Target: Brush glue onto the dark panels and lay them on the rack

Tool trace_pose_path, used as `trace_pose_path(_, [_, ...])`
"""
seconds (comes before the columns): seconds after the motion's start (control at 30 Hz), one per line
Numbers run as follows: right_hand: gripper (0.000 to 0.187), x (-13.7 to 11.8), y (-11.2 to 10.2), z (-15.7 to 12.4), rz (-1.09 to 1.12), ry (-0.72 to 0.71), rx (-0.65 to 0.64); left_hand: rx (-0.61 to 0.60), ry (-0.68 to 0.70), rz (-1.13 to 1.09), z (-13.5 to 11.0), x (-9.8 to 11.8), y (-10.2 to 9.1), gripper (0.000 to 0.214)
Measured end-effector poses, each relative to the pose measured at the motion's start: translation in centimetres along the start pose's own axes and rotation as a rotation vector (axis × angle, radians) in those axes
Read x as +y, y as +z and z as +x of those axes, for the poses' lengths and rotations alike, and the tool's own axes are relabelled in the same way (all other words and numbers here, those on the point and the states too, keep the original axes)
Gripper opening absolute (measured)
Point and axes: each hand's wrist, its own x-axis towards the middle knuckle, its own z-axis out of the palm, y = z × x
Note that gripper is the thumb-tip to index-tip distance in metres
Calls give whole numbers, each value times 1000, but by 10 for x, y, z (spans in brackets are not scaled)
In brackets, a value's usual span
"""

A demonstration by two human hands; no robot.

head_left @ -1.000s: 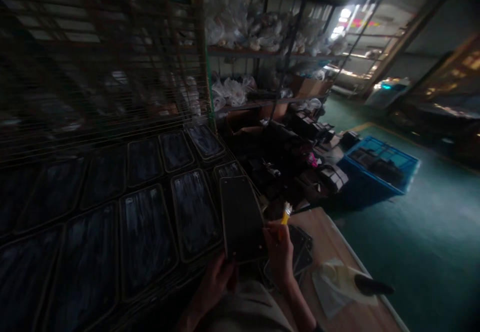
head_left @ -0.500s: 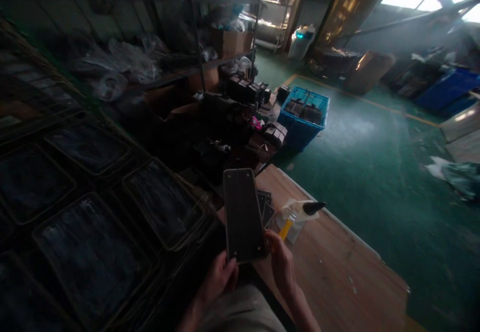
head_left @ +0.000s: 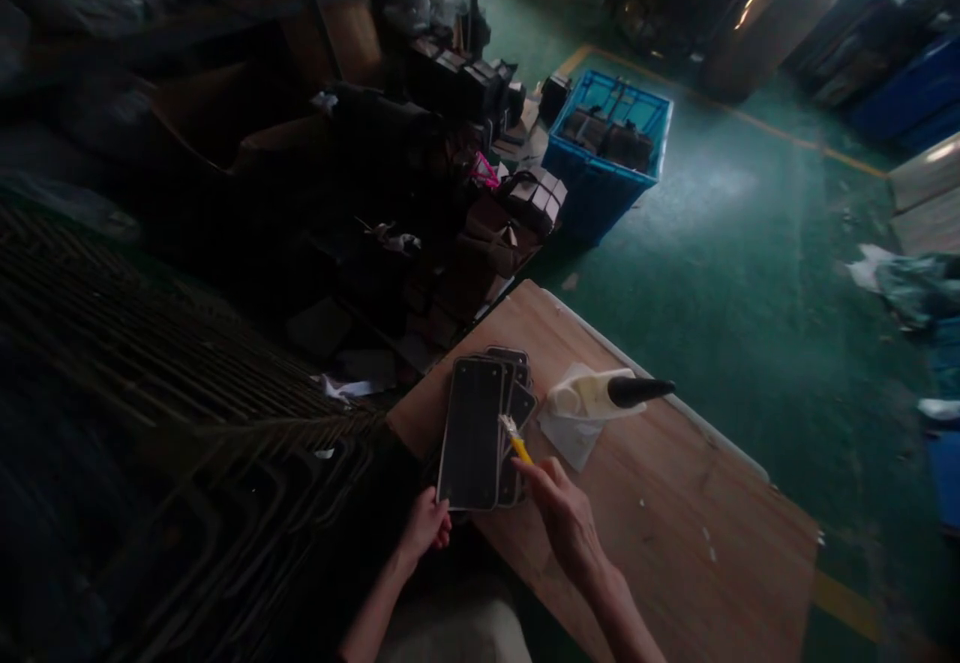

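My left hand [head_left: 429,521] is closed on the near left corner of a dark rectangular panel [head_left: 472,433] with a pale edge and small dots at its corners. This panel lies over a fanned stack of similar panels [head_left: 523,401] on the wooden tabletop [head_left: 645,523]. A small brush [head_left: 516,440] with a yellow handle and pale tip is gripped in my right hand [head_left: 561,508], its tip over the panel's right edge. To the right, a white bottle [head_left: 592,396] with a black pointed nozzle lies on a white sheet [head_left: 574,440].
On my left are racks [head_left: 187,363] with closely spaced dark edges. A blue crate [head_left: 600,178] holding dark blocks stands on the green floor [head_left: 735,223]. Bundled blocks [head_left: 534,198] and cardboard boxes [head_left: 217,123] crowd the dark area ahead.
The panel has gone from being held up in both hands to lying over the stack. My right hand has let go of it and holds the brush over its edge. The view has tilted down.
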Motion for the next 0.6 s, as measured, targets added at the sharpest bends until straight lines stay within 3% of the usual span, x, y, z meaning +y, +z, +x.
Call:
trace_pose_path(0.17, [28,30,21,54,-27,-72,26,41,19,38,14,-9,1,25])
trace_pose_path(0.4, [28,48,27,112,-222,-162,19,12,68,96,18,-12,-7,17])
trace_pose_path(0.5, [27,52,34,120,-285,-164,-36,16,88,105,18,-15,-8,16])
trace_pose_path(0.6, [25,53,43,107,-296,-131,-93,16,106,102,18,-19,-7,18])
